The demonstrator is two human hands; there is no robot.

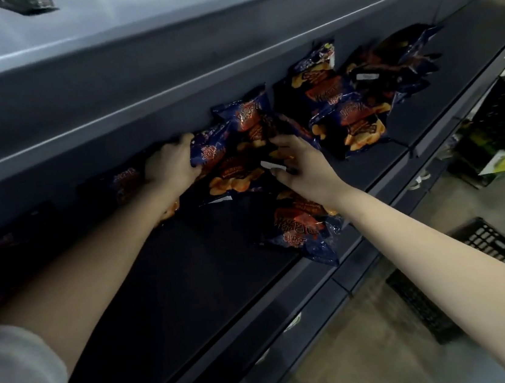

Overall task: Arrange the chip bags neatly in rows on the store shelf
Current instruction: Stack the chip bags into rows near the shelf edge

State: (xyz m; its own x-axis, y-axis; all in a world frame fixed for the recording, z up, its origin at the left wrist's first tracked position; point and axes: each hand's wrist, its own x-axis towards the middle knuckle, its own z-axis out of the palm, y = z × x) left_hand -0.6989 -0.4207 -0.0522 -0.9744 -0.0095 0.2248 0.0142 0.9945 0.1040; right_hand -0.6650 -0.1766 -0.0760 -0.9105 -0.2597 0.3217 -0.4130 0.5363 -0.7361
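Bags sprawl unsorted across the dark shelf (192,278): one dim bag (126,181) lies farthest left, then the left hand (171,166) curls round a chip bag (208,152) by its edge and the right hand (301,163) clamps a neighbouring bag (233,174), probably gathering that heap into a row. A front bag (306,226) sits at the lip; the right group (346,109) lies further along. I count roughly nine bags, though overlap blurs it.

Dark store shelf (190,262), seen from above. Blue-and-orange chip bag (306,229) lying flat at the front lip. Behind that bag, a jumbled heap of bags (235,168); behind and right of it, overlapping bags (347,122); behind and left, a shadowed bag (126,181).
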